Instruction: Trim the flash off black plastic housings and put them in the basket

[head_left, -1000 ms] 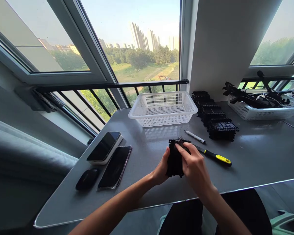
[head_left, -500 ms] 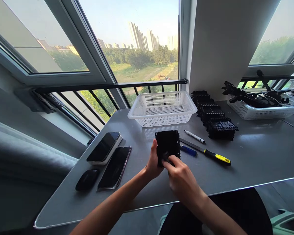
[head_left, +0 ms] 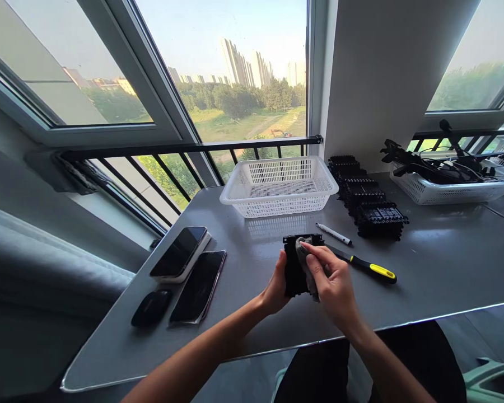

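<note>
A black rectangular plastic part [head_left: 293, 274] with notched edges is held above the grey table by my left hand [head_left: 276, 288], whose thumb lies along its left side. My right hand [head_left: 332, 280] pinches a crumpled grey cloth [head_left: 303, 254] and presses it on the face of the part. The cloth covers the part's middle and right side. Just right of the part lies a file with a black and yellow handle [head_left: 373, 270], its blade partly hidden. A white marker [head_left: 334, 234] rests behind the file.
A white basket [head_left: 279, 204] stands at the table's back edge. Stacked black parts [head_left: 380, 218] are right of it, then another basket [head_left: 453, 193] with black items and cables. Two phones [head_left: 199, 285] [head_left: 180, 252] and a black case [head_left: 151, 308] lie left on the table [head_left: 243, 336].
Both hands and the black part have moved right and slightly down. The grey cloth now shows plainly, higher on the part. The blue pen beside the part is now hidden.
</note>
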A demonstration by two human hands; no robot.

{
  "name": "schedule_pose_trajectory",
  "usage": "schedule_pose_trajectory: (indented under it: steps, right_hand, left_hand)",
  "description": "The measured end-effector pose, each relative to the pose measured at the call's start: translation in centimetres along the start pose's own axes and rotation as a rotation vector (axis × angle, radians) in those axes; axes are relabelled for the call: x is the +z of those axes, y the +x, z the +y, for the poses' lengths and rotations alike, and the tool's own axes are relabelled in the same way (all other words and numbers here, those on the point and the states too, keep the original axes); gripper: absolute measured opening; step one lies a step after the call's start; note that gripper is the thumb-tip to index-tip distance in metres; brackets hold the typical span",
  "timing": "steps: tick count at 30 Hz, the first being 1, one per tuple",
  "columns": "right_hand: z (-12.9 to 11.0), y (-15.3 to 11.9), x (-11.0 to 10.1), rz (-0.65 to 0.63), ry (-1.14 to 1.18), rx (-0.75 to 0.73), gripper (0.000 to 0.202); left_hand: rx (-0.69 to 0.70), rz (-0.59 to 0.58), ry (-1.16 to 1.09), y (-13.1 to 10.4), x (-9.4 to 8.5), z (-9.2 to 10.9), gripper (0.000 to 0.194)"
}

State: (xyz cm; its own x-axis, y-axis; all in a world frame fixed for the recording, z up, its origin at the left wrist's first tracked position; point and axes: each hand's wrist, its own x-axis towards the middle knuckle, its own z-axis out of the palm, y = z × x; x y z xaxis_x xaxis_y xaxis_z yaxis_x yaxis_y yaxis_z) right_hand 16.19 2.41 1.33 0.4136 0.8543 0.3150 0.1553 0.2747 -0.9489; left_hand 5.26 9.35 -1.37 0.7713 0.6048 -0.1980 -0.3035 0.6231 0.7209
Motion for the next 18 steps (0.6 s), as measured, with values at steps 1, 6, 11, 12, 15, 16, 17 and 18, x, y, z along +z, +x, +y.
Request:
schedule_pose_trajectory:
  steps: [1, 6, 11, 12, 15, 16, 17, 18]
  right_hand:
    - [0.2, -0.1, 0.3, -0.022, 0.013, 0.007, 0.032]
    - [1.2, -0.7, 1.4, -0.083, 0.019, 0.043, 0.035]
    - [1.2, -1.0, 1.7, -0.129, -0.085, 0.028, 0.032]
    - [1.1, -1.1, 1.7, -0.144, -0.115, 0.021, 0.032]
    - [0.5, -1.2, 1.7, -0.178, -0.178, 0.015, 0.032]
    - [0.3, -1.3, 1.7, -0.195, -0.193, 0.019, 0.032]
    - [0.1, -1.4, 1.8, -0.218, -0.209, 0.023, 0.032]
    - [-0.1, -1.6, 1.9, -0.248, -0.23, 0.026, 0.031]
  left_hand:
    - [-0.003, -0.009, -0.002, 0.0, -0.1, -0.3, 0.068]
    - [-0.003, 0.011, -0.036, 0.1, -0.5, -0.6, 0.066]
    - [0.005, 0.09, -0.048, 0.3, -0.5, 0.0, 0.074]
    - [0.0, 0.1, -0.052, 0.3, -0.5, 0.1, 0.074]
    - [-0.03, 0.126, -0.082, 0.4, -0.5, 0.4, 0.073]
    - [-0.033, 0.135, -0.098, 0.4, -0.5, 0.6, 0.073]
    - [-0.028, 0.144, -0.117, 0.4, -0.5, 0.9, 0.073]
    - [-0.012, 0.153, -0.136, 0.4, -0.5, 1.1, 0.072]
